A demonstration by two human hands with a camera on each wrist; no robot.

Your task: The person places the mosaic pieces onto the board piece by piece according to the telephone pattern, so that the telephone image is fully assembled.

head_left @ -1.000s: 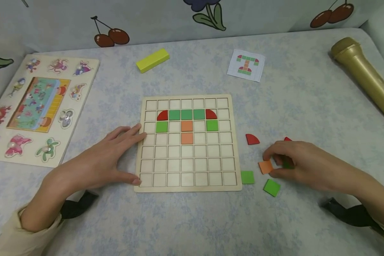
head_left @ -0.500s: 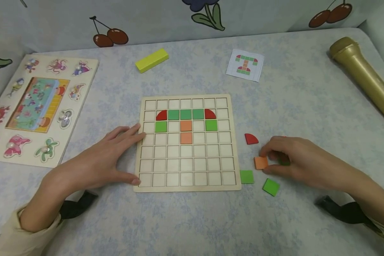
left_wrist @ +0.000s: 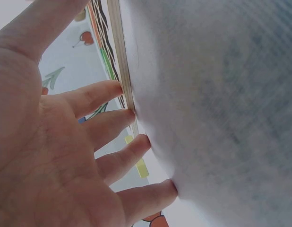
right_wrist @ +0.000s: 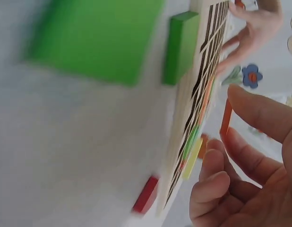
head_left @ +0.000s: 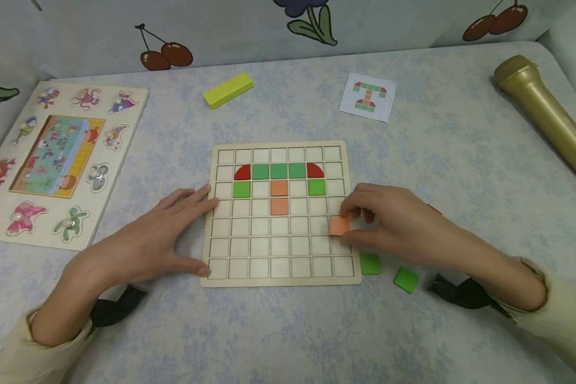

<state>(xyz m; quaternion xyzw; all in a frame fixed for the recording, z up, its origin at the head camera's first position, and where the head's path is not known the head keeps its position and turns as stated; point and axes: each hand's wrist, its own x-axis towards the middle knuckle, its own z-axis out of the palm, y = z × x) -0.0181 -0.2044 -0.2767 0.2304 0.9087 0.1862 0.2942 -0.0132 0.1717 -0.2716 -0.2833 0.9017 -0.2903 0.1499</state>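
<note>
My right hand [head_left: 398, 224] pinches an orange square tile [head_left: 338, 225] between thumb and index finger, above the right edge of the wooden grid board [head_left: 261, 248]. In the right wrist view the orange tile [right_wrist: 226, 117] appears edge-on, off the board. My left hand [head_left: 149, 240] lies at the board's left side, fingers spread and touching its edge [left_wrist: 118, 47]. Set in the board's cells are red quarter-circles [head_left: 242, 172], a row of green squares [head_left: 279, 170], lighter green squares [head_left: 241, 189] below the row's ends, and two orange squares [head_left: 279, 206] in the middle column.
Loose green tiles [head_left: 406, 279] and a red quarter-circle [right_wrist: 146, 195] lie right of the board; my right hand hides some pieces. Behind are a printed pattern card [head_left: 367, 97] and a yellow block [head_left: 228, 90]. A gold microphone [head_left: 547, 117] and a picture puzzle [head_left: 77, 160] flank them.
My right hand has carried the orange tile leftward from the loose pieces to over the board's right edge. The left hand and the board have stayed put.
</note>
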